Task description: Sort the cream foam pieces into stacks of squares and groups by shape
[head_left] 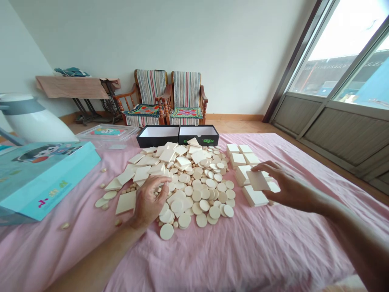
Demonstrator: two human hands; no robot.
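Between the thumb and fingers of my right hand (275,182) is a pale square wooden tile (257,181), tilted over neat stacks of square tiles (254,196). The stacks stand in two columns on the right. My left hand (151,198) rests at the left front of a heap, its fingers loosely curled and the thumb slightly apart; I see nothing held in it. Many round wooden discs (205,194) lie in that heap, with loose square tiles (167,155) piled toward the back. Small wooden beads show among them. Another square tile (125,202) lies beside my left wrist.
Two black open boxes (158,140) stand behind the heap. On the left are a turquoise box (57,190), a white jug (36,119) and a clear plastic case (111,136). A wrinkled pink cloth (243,251) covers the table. Two wooden chairs (187,95) stand beyond.
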